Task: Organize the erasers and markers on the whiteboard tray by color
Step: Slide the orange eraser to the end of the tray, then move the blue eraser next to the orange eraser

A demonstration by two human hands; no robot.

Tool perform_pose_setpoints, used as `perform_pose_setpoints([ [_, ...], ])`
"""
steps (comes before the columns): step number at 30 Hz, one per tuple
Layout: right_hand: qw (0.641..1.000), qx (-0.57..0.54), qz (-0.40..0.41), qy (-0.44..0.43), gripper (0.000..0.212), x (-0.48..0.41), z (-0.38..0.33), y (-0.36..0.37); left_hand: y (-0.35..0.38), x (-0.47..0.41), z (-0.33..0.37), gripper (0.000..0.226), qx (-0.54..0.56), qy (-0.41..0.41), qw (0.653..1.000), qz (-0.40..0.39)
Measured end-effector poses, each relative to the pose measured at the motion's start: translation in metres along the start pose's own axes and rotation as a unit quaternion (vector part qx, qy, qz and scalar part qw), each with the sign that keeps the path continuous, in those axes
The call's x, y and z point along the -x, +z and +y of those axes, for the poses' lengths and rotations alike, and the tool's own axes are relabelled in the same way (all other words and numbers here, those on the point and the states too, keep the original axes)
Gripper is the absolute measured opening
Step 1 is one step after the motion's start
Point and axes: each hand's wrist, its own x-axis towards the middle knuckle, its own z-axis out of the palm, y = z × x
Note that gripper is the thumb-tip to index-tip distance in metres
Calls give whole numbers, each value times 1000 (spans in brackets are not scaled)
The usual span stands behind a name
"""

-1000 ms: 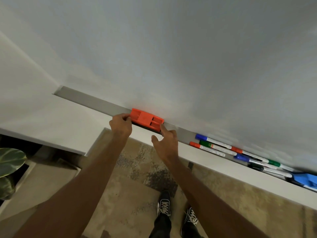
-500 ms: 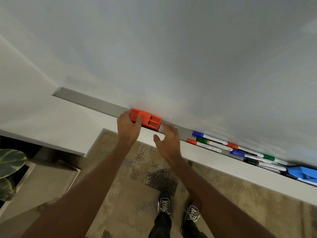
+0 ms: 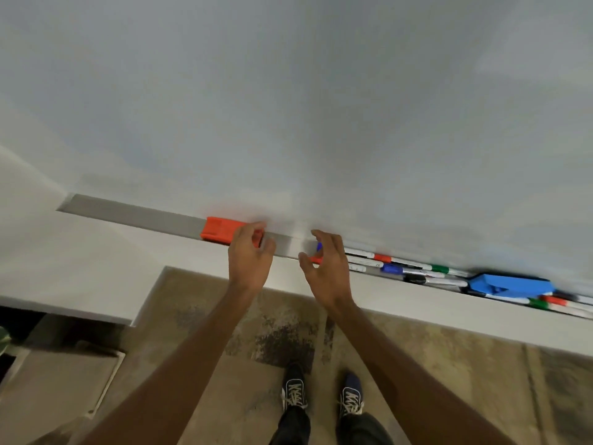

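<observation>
My left hand (image 3: 250, 261) holds the right end of the orange eraser (image 3: 219, 231), with my fingers curled over it. The eraser is a chunky block. It lies flat on the long grey tray (image 3: 128, 213). My right hand (image 3: 327, 268) is loose and holds nothing, just over the ends of the markers (image 3: 401, 263). A blue eraser (image 3: 510, 284) lies further right. The whiteboard (image 3: 288, 107) is above the tray. Brown carpet (image 3: 199, 300) is under my shoes (image 3: 293, 393).

Left hand (image 3: 250, 261): back uppermost, fingers curled forward, thumb apart to the right; grip unclear. Right hand (image 3: 327, 271): just beside it, fingers spread, loosely bent, holding nothing. Left forearm (image 3: 179, 358), right forearm (image 3: 401, 358): bare, stretched forward, converging.
</observation>
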Motion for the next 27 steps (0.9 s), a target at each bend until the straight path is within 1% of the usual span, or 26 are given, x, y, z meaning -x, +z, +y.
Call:
perform_pose_setpoints([
  [3, 999, -8, 23, 30, 49, 4, 15, -31, 22, 15, 19, 28, 24, 6, 999, -30],
  [8, 996, -16, 72, 45, 48, 10, 49, -88, 67, 44, 50, 28, 47, 6, 996, -79],
  [12, 992, -23, 108, 62, 46, 15, 82, -137, 108, 73, 76, 28, 59, 30, 993, -94],
  [16, 989, 7, 132, 61, 46, 22, 121, -186, 156, 100, 102, 32, 66, 16, 989, -128],
  [19, 986, 8, 154, 66, 43, 28, 151, -225, 192, 120, 120, 34, 81, 16, 984, -156],
  [23, 975, -5, 196, 104, 37, 33, 192, -276, 239, 142, 136, 41, 75, -1, 978, -196],
  [25, 968, -14, 219, 125, 39, 35, 213, -298, 261, 149, 143, 44, 69, -10, 974, -214],
  [27, 961, -28, 235, 145, 48, 35, 233, -319, 281, 156, 149, 47, 64, -14, 971, -228],
])
